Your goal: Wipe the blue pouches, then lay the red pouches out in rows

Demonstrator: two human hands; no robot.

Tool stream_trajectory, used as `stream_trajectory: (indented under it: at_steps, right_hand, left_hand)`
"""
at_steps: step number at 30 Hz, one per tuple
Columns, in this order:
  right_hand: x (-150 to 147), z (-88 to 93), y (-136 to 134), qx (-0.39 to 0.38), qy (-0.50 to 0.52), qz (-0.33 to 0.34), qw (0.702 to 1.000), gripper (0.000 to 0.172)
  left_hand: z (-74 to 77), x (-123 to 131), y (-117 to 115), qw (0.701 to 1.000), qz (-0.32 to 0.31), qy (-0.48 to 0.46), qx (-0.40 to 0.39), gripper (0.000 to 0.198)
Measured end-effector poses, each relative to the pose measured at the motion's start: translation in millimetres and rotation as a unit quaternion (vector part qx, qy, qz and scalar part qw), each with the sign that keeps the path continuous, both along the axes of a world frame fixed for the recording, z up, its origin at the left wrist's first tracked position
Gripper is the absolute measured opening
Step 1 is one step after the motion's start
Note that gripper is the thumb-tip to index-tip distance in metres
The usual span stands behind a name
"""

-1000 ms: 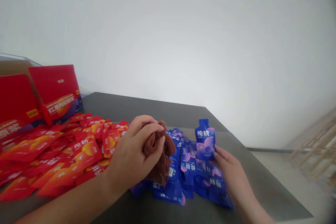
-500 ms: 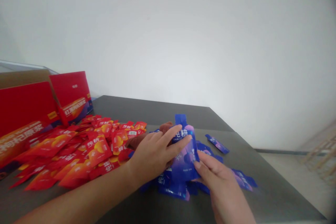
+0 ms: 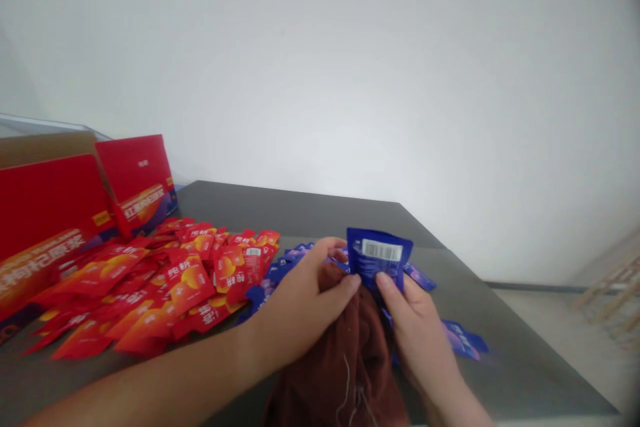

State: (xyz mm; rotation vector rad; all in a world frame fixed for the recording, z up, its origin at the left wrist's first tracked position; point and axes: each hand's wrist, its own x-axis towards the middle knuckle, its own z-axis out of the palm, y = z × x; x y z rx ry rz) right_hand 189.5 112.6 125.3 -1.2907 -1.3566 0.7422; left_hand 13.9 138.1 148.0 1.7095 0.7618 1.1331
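Observation:
My left hand [image 3: 300, 300] grips a crumpled brown cloth [image 3: 345, 360], which hangs down toward the near table edge. My right hand [image 3: 415, 320] pinches a blue sachet [image 3: 379, 257] by its lower part, with the barcode side showing. Its bottom end is hidden by my fingers and the cloth. The sachet's top edge stands just beyond my left thumb. Behind my left hand lies a spread of blue sachets [image 3: 287, 263], mostly hidden. Several red sachets [image 3: 150, 293] lie heaped to the left of my left hand.
Red printed display boxes [image 3: 135, 180] stand in a cardboard carton [image 3: 45, 147] at the far left of the dark grey table [image 3: 300, 213]. More blue sachets [image 3: 465, 340] lie at the right. Pale wooden slats [image 3: 610, 293] stand on the floor beyond the table.
The brown cloth has come forward from behind my hands and now hangs toward me. The blue sachet has turned to show its barcode and dropped lower, down against the cloth.

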Motion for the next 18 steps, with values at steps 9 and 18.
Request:
stream_trajectory:
  at_steps: [9,18]
  right_hand:
    - [-8.7,-16.0,-28.8,0.069,-0.233,0.051,0.969,0.033]
    - [68.9,-34.2,-9.4,-0.087,-0.243,-0.216,0.941,0.06]
  left_hand:
    - [13.4,-13.3,1.2,0.799,0.188,0.297,0.488,0.007]
    - [-28.0,-44.1,44.0,0.809,0.331,0.232,0.426,0.005]
